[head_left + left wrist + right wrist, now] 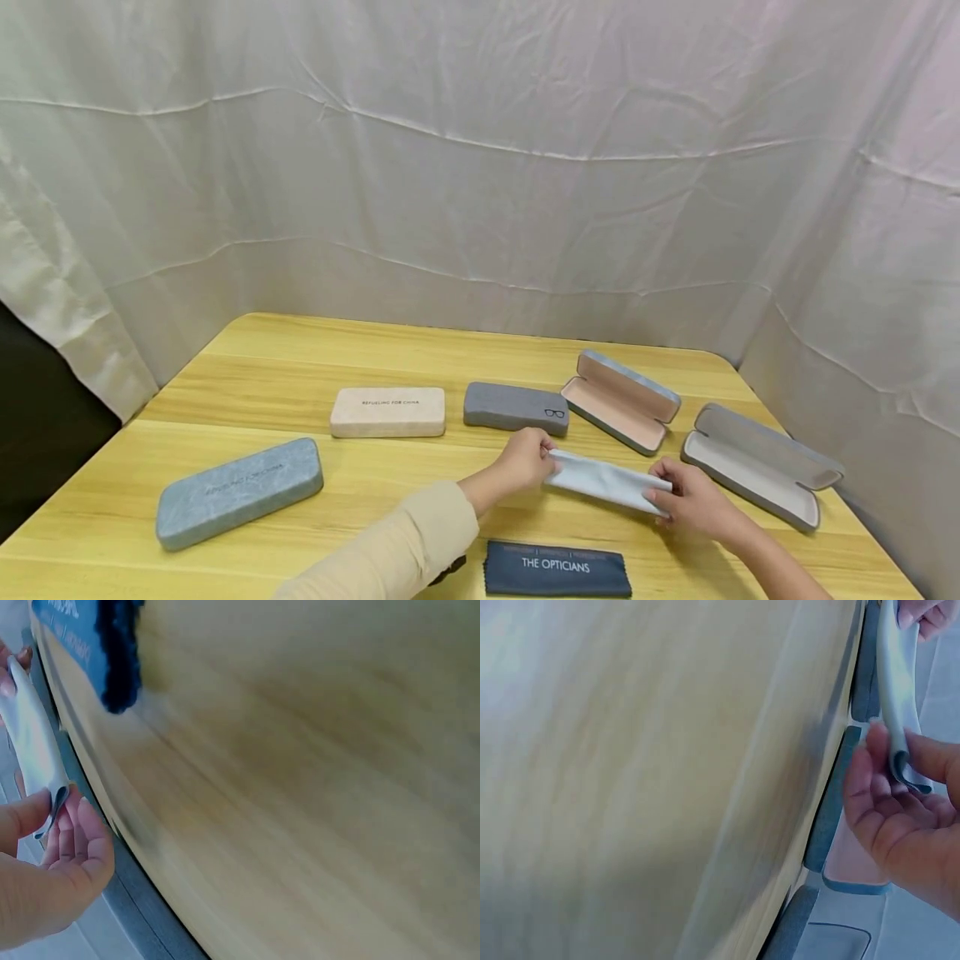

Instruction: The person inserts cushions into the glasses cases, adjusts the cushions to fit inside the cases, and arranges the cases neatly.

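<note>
A folded light-blue cleaning cloth (606, 480) is stretched between both hands, above the table. My left hand (525, 458) pinches its left end between thumb and fingers. At the other end my right hand (692, 498) grips the cloth the same way. In the left wrist view the cloth (34, 735) shows a folded edge beside the thumb. The right wrist view shows the cloth's (900, 682) end curling between thumb and fingers. Below the hands lies a dark navy cloth (557, 570) lettered "THE OPTICIANS".
Two opened glasses cases, one with a pink lining (617, 410) and one grey (757, 471), stand at the right. Closed cases lie further left: a grey one (513, 407), a cream one (387, 414) and a blue one (240, 492). A pale curtain (480, 208) hangs behind the table.
</note>
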{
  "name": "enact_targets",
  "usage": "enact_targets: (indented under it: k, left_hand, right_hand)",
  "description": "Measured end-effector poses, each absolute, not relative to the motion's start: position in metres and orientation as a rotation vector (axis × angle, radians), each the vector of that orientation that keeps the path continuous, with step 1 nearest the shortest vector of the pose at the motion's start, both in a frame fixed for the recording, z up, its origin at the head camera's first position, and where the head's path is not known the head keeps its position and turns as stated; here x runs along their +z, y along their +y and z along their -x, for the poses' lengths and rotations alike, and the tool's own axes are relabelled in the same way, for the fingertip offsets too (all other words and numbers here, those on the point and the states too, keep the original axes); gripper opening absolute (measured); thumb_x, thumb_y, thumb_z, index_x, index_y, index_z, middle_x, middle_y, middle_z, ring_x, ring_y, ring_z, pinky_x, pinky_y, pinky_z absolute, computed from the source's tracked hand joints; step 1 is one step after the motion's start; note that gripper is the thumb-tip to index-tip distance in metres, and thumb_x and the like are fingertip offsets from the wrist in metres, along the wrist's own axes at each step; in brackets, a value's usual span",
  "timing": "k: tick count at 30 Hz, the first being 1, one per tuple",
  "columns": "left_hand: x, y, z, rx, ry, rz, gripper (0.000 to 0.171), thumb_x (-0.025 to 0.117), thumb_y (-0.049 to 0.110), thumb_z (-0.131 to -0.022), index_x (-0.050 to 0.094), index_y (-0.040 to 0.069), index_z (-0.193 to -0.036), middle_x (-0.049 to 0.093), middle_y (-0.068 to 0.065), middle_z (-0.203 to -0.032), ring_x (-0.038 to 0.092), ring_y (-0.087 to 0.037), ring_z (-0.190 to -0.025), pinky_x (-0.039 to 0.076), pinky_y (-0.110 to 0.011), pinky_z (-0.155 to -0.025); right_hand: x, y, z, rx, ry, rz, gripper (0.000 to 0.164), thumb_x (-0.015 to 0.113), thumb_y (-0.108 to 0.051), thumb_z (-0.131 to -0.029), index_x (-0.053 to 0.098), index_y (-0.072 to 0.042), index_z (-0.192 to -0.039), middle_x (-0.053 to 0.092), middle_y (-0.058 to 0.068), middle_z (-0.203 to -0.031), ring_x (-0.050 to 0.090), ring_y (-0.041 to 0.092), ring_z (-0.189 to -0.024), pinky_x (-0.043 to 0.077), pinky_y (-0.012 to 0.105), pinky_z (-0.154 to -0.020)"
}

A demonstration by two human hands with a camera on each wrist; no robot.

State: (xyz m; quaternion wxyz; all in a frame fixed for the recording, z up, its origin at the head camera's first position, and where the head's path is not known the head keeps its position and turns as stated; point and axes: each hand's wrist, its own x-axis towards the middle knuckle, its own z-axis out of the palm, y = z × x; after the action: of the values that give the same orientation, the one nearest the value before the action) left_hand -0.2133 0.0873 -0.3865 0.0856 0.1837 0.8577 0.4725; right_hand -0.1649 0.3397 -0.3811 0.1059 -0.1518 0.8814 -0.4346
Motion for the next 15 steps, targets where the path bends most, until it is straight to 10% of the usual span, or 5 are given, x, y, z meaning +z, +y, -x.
enact_targets:
  k: [15]
  left_hand:
    - [-0.379,0.09,0.244,1.679,2.546,-0.531,0.011,0.061,0.007,-0.088,0.062,-0.004,-0.088,0.054,-0.006,-0.074,0.043,-0.01,-0.064,0.039,-0.019,-0.058]
  right_hand:
    - [-0.378,0.328,0.193,-1.52,2.761,-0.065,0.029,0.057,-0.015,-0.092,0.051,0.009,-0.107,0.054,0.001,-0.071,0.057,0.011,-0.063,0.052,0.026,-0.062]
